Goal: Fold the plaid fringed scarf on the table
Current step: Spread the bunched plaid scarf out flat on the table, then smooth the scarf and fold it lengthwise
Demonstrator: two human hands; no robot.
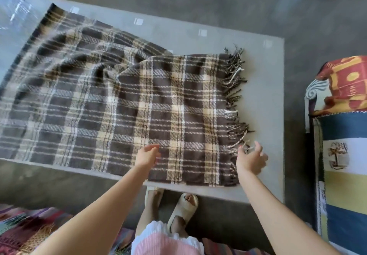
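The brown, cream and grey plaid scarf (111,103) lies spread across the grey table (264,99), its right part doubled over with fringe (235,80) along the right edge. The cloth is rumpled near the middle. My left hand (148,155) hovers over the scarf's near edge with fingers apart, holding nothing. My right hand (252,158) is at the near right corner, fingers spread beside the fringe strands; whether it touches them is unclear.
A stack of colourful folded cloths (345,155) stands to the right of the table. Striped fabric (25,233) lies at the lower left. Clear plastic (14,10) covers the table's far left. My slippered feet (182,207) are under the near edge.
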